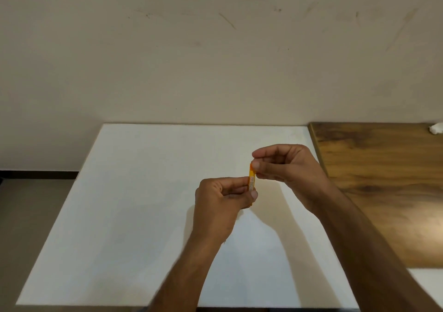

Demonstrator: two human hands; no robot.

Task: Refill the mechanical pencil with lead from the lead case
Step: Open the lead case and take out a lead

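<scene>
Fingers (242, 193) of my left hand (215, 201) grip the lead case (252, 183) upright at frame centre. Right hand (285, 165) pinches its top end from above right, probably opening it. No pencil visible.

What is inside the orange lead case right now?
Nothing inside shows. The lead case is gripped by the left hand at its lower part, while the right hand pinches its top, covering the opening.

The orange lead case (252, 182), pinched between the left hand (220, 199) and the right hand (285, 165), carries a pale label with small print, too blurred to read.
</scene>
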